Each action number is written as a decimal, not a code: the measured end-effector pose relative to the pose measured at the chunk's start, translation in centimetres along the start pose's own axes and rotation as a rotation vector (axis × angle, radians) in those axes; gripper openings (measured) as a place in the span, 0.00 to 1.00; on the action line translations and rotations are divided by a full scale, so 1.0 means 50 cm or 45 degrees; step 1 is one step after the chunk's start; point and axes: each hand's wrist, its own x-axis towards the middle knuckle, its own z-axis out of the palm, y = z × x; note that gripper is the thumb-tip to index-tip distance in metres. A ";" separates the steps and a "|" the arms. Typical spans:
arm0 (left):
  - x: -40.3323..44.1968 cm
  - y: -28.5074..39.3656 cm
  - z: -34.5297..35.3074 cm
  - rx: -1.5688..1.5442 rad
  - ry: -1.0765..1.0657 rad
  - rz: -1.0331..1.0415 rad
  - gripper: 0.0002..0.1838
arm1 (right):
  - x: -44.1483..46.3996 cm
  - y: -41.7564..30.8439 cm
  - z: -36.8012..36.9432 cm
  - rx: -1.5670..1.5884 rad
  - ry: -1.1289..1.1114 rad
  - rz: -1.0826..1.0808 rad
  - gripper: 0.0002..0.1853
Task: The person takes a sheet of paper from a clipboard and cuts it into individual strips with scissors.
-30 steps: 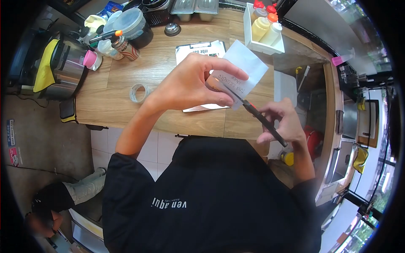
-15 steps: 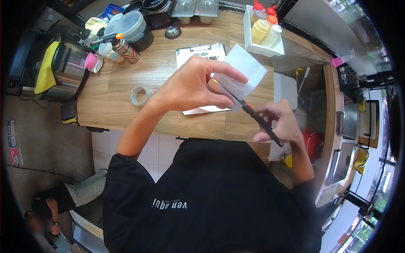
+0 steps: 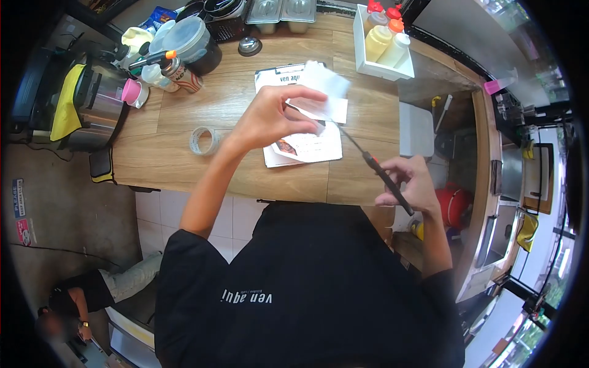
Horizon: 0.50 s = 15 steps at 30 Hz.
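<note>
My left hand (image 3: 270,119) is over the clipboard, thumb and fingers curved around a white paper slip (image 3: 326,83). The slip is smeared by motion, and part of it is behind my fingers. A small pale scrap (image 3: 320,128) shows at my thumb tip. My right hand (image 3: 412,184) grips black-handled scissors (image 3: 388,181), seen nearly edge-on, with the thin blade pointing up and left toward the paper. Beneath my left hand lies a clipboard with printed sheets (image 3: 319,147). A roll of clear tape (image 3: 204,141) rests left of the clipboard.
A white caddy (image 3: 385,70) holds several sauce bottles at the back right. At the back left stand a torch canister (image 3: 183,75), a lidded tub (image 3: 193,46) and a pink-topped container (image 3: 131,90). A call bell (image 3: 250,46) is near metal pans. Another person (image 3: 76,294) is at lower left.
My left hand has moved slightly left, and the paper has shifted left and up, away from the scissors. The blade now shows apart from the slip, and more of the clipboard sheets is visible.
</note>
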 end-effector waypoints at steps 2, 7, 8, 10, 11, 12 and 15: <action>0.008 -0.131 0.011 0.168 0.133 -0.023 0.22 | -0.013 0.027 0.004 0.058 0.048 0.107 0.29; -0.023 -0.343 0.051 0.457 0.214 0.023 0.24 | -0.029 0.062 0.020 0.093 0.136 0.228 0.29; -0.033 -0.347 0.053 0.393 0.203 -0.155 0.23 | -0.031 0.065 0.024 0.106 0.152 0.252 0.28; -0.038 -0.319 0.041 0.330 0.196 -0.335 0.23 | -0.031 0.068 0.027 0.117 0.155 0.264 0.29; -0.040 -0.305 0.028 0.601 0.282 -0.163 0.20 | -0.030 0.070 0.029 0.125 0.153 0.271 0.29; -0.042 -0.290 0.016 0.871 0.366 0.013 0.17 | -0.027 0.074 0.029 0.126 0.148 0.269 0.29; -0.042 -0.246 -0.013 0.181 0.459 -0.124 0.13 | -0.016 0.077 0.028 0.144 0.115 0.279 0.28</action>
